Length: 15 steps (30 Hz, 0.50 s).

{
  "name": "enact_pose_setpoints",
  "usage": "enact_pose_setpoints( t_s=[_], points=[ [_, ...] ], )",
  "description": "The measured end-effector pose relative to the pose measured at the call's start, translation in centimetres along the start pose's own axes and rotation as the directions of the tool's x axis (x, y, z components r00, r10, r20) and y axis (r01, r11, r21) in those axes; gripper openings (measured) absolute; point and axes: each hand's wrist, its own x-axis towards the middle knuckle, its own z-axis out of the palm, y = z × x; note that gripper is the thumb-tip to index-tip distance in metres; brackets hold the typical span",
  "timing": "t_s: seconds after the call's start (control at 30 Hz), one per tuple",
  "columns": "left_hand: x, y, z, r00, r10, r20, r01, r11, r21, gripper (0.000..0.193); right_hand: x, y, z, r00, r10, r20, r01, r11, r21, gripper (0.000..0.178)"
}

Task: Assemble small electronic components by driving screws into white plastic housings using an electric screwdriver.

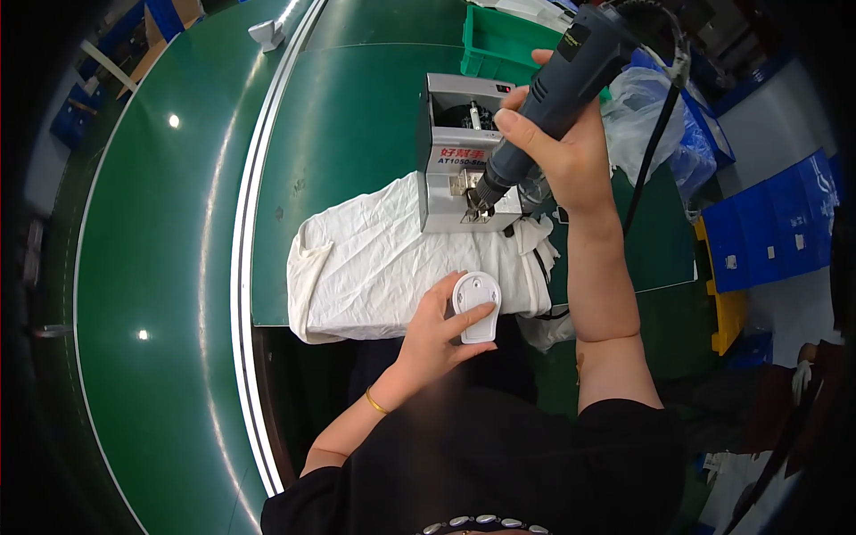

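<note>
Well, my left grip (432,337) is closed on a small white part (475,290), over the near edge of the desk (348,107), by the white cloth (383,241). I guess it's light, stiff and a bit slippery, so I'd pinch its side walls. Its long line runs near to far, round end toward the far edge. My right grip (571,156) is wrapped around a dark power driver (560,89). That looks heavier; I'd hold its fat middle. It slants down toward the near left corner, tip at the gray machine (440,209).

on green table (357,116): white cloth (374,250), probably a crate (493,64)
</note>
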Motion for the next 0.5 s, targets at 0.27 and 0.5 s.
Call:
enact_pose_setpoints(
  t_s=[0.27,0.5],
  points=[
    [0.1,0.0,0.6,0.998,0.015,-0.055,-0.012,0.998,0.058,0.065,-1.2,-0.1,1.5,0.994,-0.005,-0.108,0.019,0.990,0.137,0.037],
    [0.0,0.1,0.5,0.999,0.012,-0.053,-0.008,0.998,0.064,0.064,-6.8,-3.5,1.6,0.999,0.017,-0.028,-0.009,0.967,0.254,0.044]
  ],
)
